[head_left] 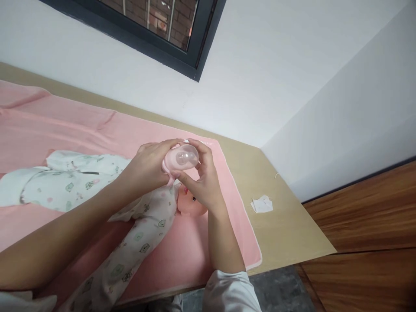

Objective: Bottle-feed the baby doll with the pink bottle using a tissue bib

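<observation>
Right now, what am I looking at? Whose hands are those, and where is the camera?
The camera sits on a person's head and looks down at their own two hands. There is just this one picture. The left hand and right hand together hold a pink baby bottle with a clear cap. Below them a doll in printed pyjamas lies on a pink blanket spread over a table. A small folded white tissue rests on the table beside the blanket. A window is in the wall above.

Object: pink baby bottle (180, 159) with clear domed cap
Pose: tilted, cap toward the right
Place: held above the doll's head
</observation>
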